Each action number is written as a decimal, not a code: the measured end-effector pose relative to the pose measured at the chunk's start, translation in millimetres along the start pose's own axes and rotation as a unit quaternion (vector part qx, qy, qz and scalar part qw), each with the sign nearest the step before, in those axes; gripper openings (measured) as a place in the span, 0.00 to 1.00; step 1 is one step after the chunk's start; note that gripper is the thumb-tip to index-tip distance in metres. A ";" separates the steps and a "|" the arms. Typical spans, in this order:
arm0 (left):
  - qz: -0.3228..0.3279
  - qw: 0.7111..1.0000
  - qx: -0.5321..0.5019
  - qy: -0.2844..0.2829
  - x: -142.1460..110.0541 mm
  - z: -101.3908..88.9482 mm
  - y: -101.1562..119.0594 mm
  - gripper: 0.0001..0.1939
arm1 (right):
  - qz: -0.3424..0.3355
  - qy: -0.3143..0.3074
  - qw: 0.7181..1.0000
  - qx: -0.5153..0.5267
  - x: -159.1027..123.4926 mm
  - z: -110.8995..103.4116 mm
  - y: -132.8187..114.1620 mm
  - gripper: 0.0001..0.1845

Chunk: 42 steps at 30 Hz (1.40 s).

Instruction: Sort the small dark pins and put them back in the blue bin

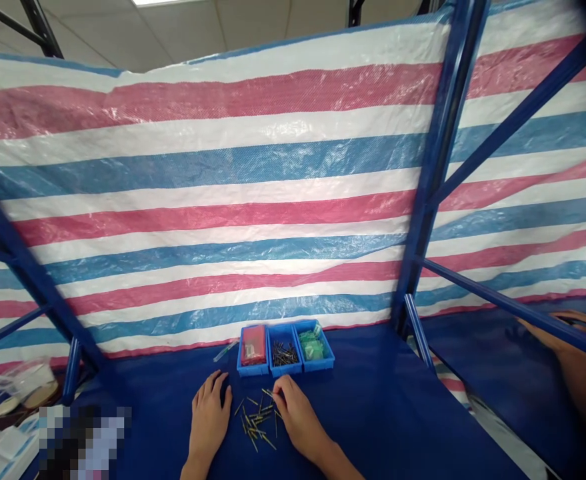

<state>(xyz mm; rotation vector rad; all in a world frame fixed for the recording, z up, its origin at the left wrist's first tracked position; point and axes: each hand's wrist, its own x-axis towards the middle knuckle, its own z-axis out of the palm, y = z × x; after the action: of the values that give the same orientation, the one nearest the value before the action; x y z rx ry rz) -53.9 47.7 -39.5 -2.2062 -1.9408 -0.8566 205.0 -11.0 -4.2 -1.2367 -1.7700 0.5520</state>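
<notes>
My left hand rests palm down on the blue table, fingers stretched out and holding nothing. To its right lies a loose pile of thin brass-coloured metal rods, resembling small drill bits. My right hand is at the right side of this pile, thumb and forefinger pinched together around what looks like one of the rods. Just beyond the hands stand three blue bins side by side. The left bin holds a red packet, the middle bin dark thin metal pieces, and the right bin green plastic packets.
A small clear strip lies left of the bins. Blue metal posts and a striped plastic sheet close off the back. At the far right another person's arm shows. A white power strip lies at lower left.
</notes>
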 end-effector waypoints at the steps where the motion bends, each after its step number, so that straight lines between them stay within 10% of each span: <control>1: 0.000 1.000 0.000 0.001 0.0 0.1 -0.2 0.20 | 0.006 0.006 1.000 0.008 0.6 -0.3 0.2 0.07; 42: -0.015 1.000 -0.017 -0.001 -1.0 -3.9 1.9 0.20 | 0.014 0.094 0.995 0.027 4.1 1.1 16.6 0.14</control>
<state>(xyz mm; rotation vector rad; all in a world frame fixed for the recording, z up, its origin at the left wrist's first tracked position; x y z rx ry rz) -53.6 44.8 -36.0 -2.2030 -1.9805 -0.8985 212.1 -0.4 -15.6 -1.2364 -1.5718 0.4804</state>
